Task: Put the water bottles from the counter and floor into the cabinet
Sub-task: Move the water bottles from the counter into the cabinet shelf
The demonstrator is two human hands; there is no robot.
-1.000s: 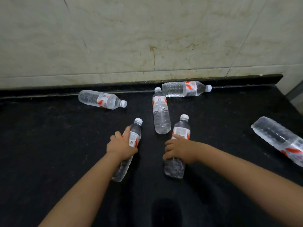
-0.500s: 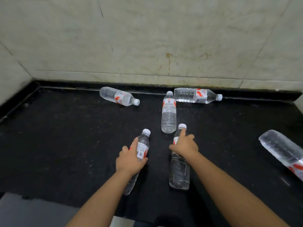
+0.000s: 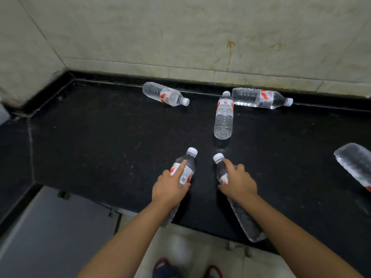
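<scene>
My left hand (image 3: pixel 169 190) grips a clear water bottle (image 3: pixel 187 164) with a white cap and red-white label, held above the black counter (image 3: pixel 100 141) near its front edge. My right hand (image 3: pixel 237 182) grips a second bottle (image 3: pixel 244 221), cap pointing away, its base reaching past the counter's front edge. Three more bottles lie on the counter: one at the back left (image 3: pixel 165 94), one in the middle pointing at the wall (image 3: pixel 223 116), one along the back wall (image 3: pixel 261 98). Another bottle (image 3: pixel 354 165) lies at the right edge.
A stained tiled wall (image 3: pixel 190 37) rises behind the counter and on the left. A grey cabinet door (image 3: pixel 54 233) stands open below the counter at lower left. Pale floor and my red-trimmed shoes (image 3: pixel 166 267) show at the bottom.
Both hands have drawn their bottles back toward the counter's front edge and lifted them. The view has pulled back and down, showing the cabinet door and the floor.
</scene>
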